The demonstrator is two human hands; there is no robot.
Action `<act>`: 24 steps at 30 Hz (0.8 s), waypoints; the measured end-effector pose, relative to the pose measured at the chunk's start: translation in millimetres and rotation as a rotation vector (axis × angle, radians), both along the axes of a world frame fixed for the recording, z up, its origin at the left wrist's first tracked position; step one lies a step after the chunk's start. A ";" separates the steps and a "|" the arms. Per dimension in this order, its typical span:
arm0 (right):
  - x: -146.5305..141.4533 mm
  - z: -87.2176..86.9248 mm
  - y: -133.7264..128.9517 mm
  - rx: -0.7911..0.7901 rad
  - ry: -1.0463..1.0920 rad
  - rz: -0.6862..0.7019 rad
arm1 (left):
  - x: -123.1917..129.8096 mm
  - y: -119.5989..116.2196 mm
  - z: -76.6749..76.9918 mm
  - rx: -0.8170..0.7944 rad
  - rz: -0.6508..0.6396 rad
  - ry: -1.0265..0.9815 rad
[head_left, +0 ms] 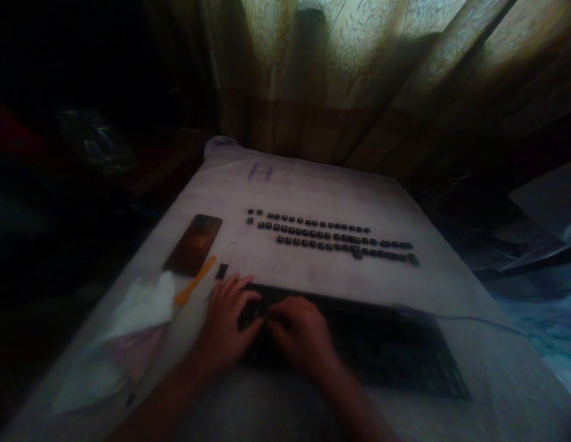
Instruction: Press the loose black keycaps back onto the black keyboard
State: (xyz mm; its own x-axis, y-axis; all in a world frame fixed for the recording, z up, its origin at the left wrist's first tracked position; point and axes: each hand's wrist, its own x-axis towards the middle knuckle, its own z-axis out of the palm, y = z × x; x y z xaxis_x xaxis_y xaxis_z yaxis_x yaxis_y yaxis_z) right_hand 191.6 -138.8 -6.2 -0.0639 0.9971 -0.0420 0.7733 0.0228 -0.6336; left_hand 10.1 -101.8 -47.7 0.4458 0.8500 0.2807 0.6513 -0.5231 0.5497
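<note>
A black keyboard lies across the near part of the table, dim and slightly blurred. My left hand rests at its left end, fingers spread, with the thumb and index finger on either side of a small patch of keys. Beside it, my right hand is closed in a pinch over the same end of the keyboard. Whatever sits between its fingertips is too small and dark to make out. Beyond the keyboard, several loose black keycaps stand in three long rows.
Left of the keyboard lie a brown phone, an orange flat tool, a small black piece with a thin wire loop, and a crumpled white and pink cloth. A cable runs off right. Patterned curtains hang behind the table.
</note>
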 end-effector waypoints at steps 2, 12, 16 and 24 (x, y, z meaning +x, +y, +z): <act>-0.3 0.4 0.5 -0.015 -0.009 0.001 | 0.4 -0.3 -0.8 0.009 0.007 -0.002; -0.1 -1.3 0.1 -0.015 -0.051 0.025 | -2.9 1.2 -0.2 -0.072 -0.025 -0.003; -0.6 0.7 0.0 -0.027 -0.084 0.028 | -5.9 1.9 0.6 -0.102 -0.048 -0.020; -2.2 5.4 0.0 -0.043 -0.091 0.026 | -8.5 2.7 0.9 -0.094 -0.079 -0.020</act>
State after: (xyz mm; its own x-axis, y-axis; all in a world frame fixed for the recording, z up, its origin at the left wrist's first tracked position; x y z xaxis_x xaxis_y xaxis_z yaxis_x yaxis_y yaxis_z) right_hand 189.4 -138.8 -0.8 -0.0836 0.9923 -0.0918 0.8270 0.0176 -0.5620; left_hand 1.5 -99.1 -46.8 0.5075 0.8355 0.2107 0.5987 -0.5178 0.6111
